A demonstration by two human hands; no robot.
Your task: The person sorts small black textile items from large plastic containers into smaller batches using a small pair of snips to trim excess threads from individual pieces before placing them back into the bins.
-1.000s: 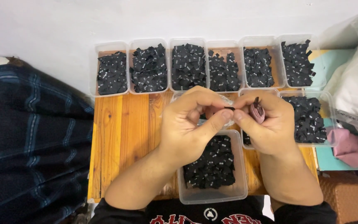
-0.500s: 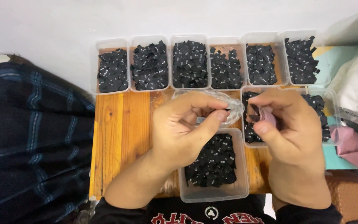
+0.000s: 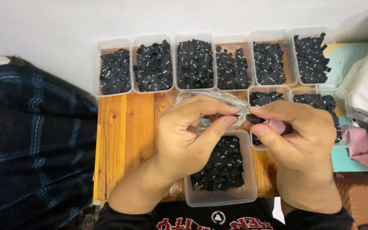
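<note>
Head view: black tag (image 3: pixel 252 119) between fingers (image 3: pixel 228 111).

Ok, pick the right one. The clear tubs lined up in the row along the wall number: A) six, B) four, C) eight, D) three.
A: six clear tubs of small black tags stand side by side along the wall, beyond the left hand and right hand, which meet over a nearer tub.
</note>
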